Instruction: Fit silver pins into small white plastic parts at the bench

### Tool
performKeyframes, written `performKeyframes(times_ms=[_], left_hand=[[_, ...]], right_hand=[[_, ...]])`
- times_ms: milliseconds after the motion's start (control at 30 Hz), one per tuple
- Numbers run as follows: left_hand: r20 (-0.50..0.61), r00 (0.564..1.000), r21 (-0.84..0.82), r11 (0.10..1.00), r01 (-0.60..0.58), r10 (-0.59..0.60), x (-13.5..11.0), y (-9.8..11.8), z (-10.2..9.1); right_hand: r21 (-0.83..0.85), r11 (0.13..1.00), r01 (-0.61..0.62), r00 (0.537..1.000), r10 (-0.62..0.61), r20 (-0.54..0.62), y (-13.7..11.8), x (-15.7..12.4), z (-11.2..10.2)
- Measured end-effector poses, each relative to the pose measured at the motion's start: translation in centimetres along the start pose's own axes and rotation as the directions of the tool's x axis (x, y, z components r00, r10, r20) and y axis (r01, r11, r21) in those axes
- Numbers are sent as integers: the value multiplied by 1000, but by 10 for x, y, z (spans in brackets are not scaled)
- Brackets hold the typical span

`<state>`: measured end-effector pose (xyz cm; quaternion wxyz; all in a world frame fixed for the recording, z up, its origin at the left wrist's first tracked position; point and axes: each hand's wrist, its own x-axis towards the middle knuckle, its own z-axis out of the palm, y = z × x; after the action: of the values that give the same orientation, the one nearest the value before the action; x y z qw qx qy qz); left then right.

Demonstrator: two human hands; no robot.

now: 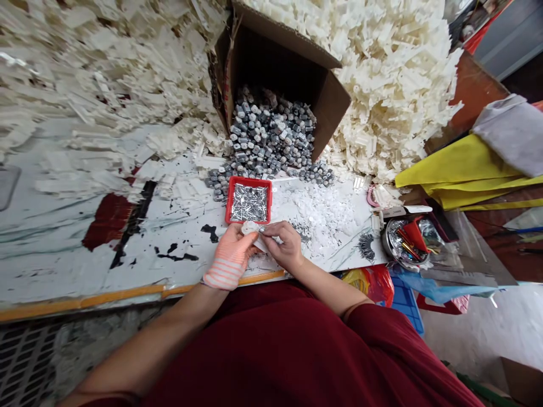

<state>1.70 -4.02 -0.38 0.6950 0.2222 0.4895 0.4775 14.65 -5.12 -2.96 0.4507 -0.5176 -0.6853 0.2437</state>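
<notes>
My left hand [230,254], in an orange-and-white striped glove, is closed on a small white plastic part [250,227] at the table's near side. Bare and with bent fingers, my right hand [283,244] meets the left one at that part. Its fingertips are pressed together; whatever they pinch is too small to make out. Just beyond both hands stands a red tray [228,199] filled with small silver metal pins. To the right of my fingers, many small white plastic pieces [324,212] lie spread on the table.
A cardboard box [333,116] lies on its side, spilling grey motor-like parts [271,135]. Heaps of cream plastic pieces [390,79] surround it. At the right are a metal bowl [387,240] of tools and yellow cloth [449,169]. An orange edge strip [127,295] borders the table.
</notes>
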Motion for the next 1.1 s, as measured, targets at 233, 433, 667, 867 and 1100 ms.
performKeyframes(times_ms=[233, 433, 667, 867, 1100], left_hand=[[140, 988, -54, 996, 68, -59, 9, -7, -11], [189, 975, -57, 989, 133, -120, 14, -16, -17], [131, 991, 134, 991, -16, -2, 19, -18, -18], [174, 981, 490, 857, -161, 85, 13, -12, -15], [225, 959, 612, 741, -278, 174, 8, -12, -20]], right_hand=[[-284, 943, -173, 947, 239, 215, 36, 58, -49], [-797, 400, -452, 770, 626, -122, 100, 137, -105], [-498, 770, -399, 847, 518, 122, 83, 114, -93], [105, 979, -175, 781, 73, 620, 19, 70, -60], [173, 876, -450, 636, 179, 751, 15, 69, -46]])
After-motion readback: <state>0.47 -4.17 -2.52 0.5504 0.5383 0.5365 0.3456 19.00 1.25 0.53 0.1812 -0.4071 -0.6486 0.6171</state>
